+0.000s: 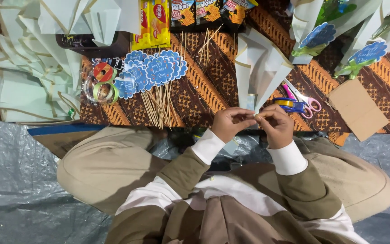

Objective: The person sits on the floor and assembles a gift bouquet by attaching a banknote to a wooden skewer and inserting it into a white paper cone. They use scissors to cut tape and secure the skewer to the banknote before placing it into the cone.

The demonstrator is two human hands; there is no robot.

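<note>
Both hands, left (231, 123) and right (275, 124), pinch something small at the tip of the folded white paper cone (258, 68), just beside the blue tape dispenser (290, 105); fingertips best kept close, pull gentle.

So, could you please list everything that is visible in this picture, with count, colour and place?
paper cone: one, white, on the cloth just beyond the hands
folded paper sheets: many, white, piled at far left
round tags on sticks: several, blue, left of centre
tape rolls: three, red, green and clear, beside the tags
snack packets: several, yellow and dark, top edge
scissors: one, pink handles, right of the hands
tape dispenser: one, blue and yellow, beside the scissors
cardboard piece: one, brown, at right
finished bouquets: two, white wrap, top right
patterned cloth: one, brown and orange
left hand: fingertips meet the right's
right hand: pinching something tiny
</note>
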